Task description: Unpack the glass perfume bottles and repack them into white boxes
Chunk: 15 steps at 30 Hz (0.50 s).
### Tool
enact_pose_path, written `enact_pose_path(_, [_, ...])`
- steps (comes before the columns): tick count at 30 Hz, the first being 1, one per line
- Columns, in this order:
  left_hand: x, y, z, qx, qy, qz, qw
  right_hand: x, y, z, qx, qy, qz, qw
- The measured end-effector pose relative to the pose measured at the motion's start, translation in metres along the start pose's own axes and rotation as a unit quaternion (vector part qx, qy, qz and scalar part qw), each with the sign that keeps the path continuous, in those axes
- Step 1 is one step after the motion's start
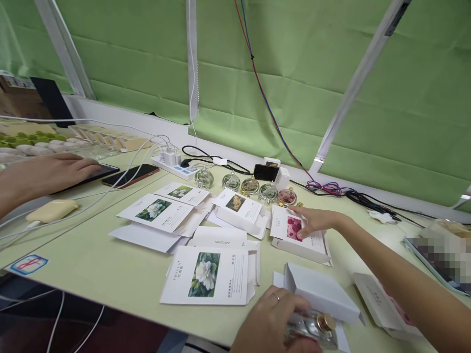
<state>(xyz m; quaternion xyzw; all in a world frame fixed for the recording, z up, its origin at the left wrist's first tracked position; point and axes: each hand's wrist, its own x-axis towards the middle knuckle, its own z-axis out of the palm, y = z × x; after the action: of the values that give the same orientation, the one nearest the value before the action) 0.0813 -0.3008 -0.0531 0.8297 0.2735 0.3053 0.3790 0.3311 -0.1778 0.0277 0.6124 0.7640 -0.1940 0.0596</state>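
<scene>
showing in the head view, two hands of the wearer work at a pale table [91,274]. the left hand [270,318], with one ring on it, is closed around one clear glass bottle [294,327] with a gold cap, low at the table's near edge. the right hand [316,221] lies over a box with a red flower print [311,247], thumb and forefinger spread apart; whether it grips the card cannot be told.

five round bottles [231,181] stand in a row behind the boxes. four more printed fronts lie to the left of the right hand: three with white flowers [204,274], one with a yellow flower [237,203]. one plain white carton [324,294] lies just beyond the held bottle, and one box with pinkish print [390,306] is at the right.

on the nearest white-flower front, a vertical line appears to read 栀子花; the brand above its other small text carries an ® mark but is too fine to read surely. the other fronts bear similar small lettering.

at far left, one co-worker's hand [62,171] rests on a dark device [106,171], near one phone [130,175] and one power strip [174,169].
</scene>
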Motion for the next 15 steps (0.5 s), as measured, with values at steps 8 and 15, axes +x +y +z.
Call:
enact_pose_path(8, [-0.001, -0.009, 0.007, -0.001, 0.022, 0.032, 0.999, 0.022, -0.003, 0.000, -0.028, 0.011, -0.009, 0.999])
enact_pose_path(15, [-0.001, 0.003, 0.000, 0.014, 0.009, 0.001, 1.000, 0.025, -0.005, 0.006, -0.022, 0.025, -0.021, 0.999])
